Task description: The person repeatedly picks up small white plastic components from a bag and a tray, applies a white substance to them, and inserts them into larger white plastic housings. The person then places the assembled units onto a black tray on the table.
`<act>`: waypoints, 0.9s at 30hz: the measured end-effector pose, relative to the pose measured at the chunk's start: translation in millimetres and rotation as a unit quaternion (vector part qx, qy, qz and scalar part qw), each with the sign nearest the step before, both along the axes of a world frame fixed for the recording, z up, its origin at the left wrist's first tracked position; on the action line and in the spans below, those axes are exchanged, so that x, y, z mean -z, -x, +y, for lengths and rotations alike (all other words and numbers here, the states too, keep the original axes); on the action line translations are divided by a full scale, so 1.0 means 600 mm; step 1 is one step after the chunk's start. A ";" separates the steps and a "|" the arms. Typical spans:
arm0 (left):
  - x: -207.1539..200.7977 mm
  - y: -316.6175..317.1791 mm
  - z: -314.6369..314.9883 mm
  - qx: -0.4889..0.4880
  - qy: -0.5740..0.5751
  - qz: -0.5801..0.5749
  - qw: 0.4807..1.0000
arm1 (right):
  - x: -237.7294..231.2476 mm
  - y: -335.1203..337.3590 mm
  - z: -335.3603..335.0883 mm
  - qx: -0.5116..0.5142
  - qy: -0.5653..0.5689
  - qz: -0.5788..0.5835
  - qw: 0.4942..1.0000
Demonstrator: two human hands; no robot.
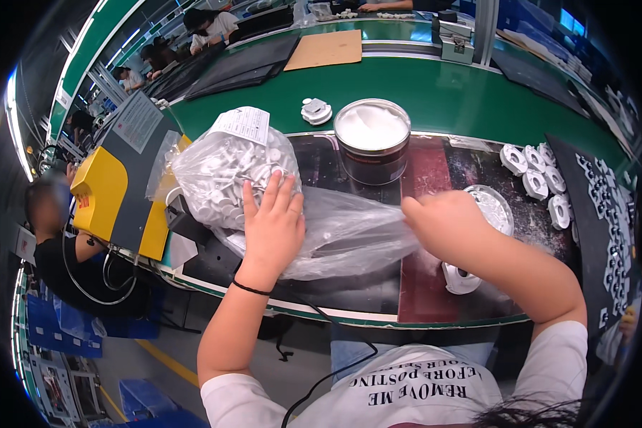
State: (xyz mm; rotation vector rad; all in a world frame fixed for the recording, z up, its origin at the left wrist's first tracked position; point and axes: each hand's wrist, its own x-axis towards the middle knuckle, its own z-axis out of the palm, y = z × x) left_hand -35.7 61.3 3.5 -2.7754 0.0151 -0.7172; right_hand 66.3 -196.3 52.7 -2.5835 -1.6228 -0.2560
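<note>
A clear plastic bag (228,178) full of small white plastic parts lies on the bench at the left, with a paper label (243,124) on its top. My left hand (274,221) rests spread on the bag's near right side, fingers apart over the parts. The bag's loose, unfilled end stretches to the right. There my right hand (442,222) has closed on the edge of the plastic, its fingers curled and partly hidden. Just beyond my right hand stands a round clear dish (505,207) holding white material.
An open tin (372,139) of white substance stands behind the bag. A yellow and grey machine (114,189) is at the left, with a person (53,235) beyond it. Several white round parts (535,171) sit at right, beside a black tray (585,192) of small parts.
</note>
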 end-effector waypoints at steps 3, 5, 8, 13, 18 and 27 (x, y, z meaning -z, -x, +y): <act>0.000 -0.010 -0.004 -0.005 -0.012 0.003 1.000 | -0.012 0.014 -0.052 0.010 0.009 0.006 1.000; 0.001 -0.013 -0.003 -0.010 -0.022 0.009 1.000 | -0.022 0.026 -0.082 0.015 0.000 0.017 1.000; 0.003 -0.018 -0.004 -0.013 -0.023 0.018 0.999 | -0.038 0.034 -0.126 0.047 -0.034 0.023 0.998; -0.001 -0.019 0.002 0.015 0.021 0.021 0.999 | -0.061 0.021 -0.164 0.187 -0.199 0.075 0.959; -0.011 0.013 -0.022 0.037 0.102 -0.007 0.994 | -0.064 0.004 -0.160 0.210 -0.270 0.147 0.928; 0.016 0.131 -0.079 0.034 0.228 0.004 0.973 | -0.057 -0.029 -0.132 0.171 -0.334 0.316 0.871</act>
